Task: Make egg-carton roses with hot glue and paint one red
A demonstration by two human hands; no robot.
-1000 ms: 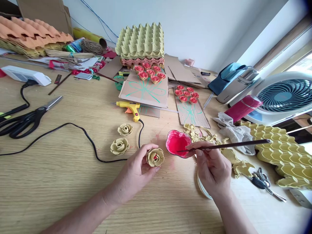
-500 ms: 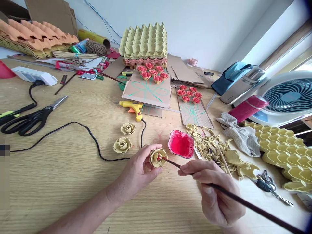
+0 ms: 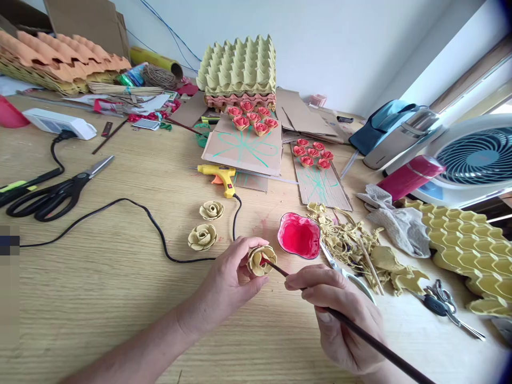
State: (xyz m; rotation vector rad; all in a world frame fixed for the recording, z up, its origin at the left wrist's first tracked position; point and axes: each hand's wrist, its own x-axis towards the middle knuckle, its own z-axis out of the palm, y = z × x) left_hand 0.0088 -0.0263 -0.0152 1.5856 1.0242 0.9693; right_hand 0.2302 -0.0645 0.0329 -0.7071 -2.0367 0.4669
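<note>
My left hand [image 3: 236, 272] is closed around a yellowish egg-carton rose [image 3: 261, 266], its open face turned up and red paint at its centre. In my right hand [image 3: 344, 314] is a thin dark paintbrush [image 3: 370, 338], held like a pen, its tip touching the red middle of the rose. Just beyond the hands sits a small wavy-edged bowl [image 3: 299, 236] of red paint. Two unpainted roses, a nearer one [image 3: 202, 237] and a farther one [image 3: 212, 210], lie to the left of the bowl.
A yellow glue gun [image 3: 219, 178] trails a black cord across the table. Black scissors [image 3: 60, 192] lie at left. Red roses [image 3: 312, 153] rest on cardboard. Carton scraps [image 3: 352, 242], light-handled scissors [image 3: 360, 288] and keys [image 3: 440, 304] are at right, near a fan [image 3: 480, 157].
My right hand has shifted left and the brush has swung steeper, uncovering the light-handled scissors. Red at the rose's centre looks slightly larger. The whole view has shifted a little.
</note>
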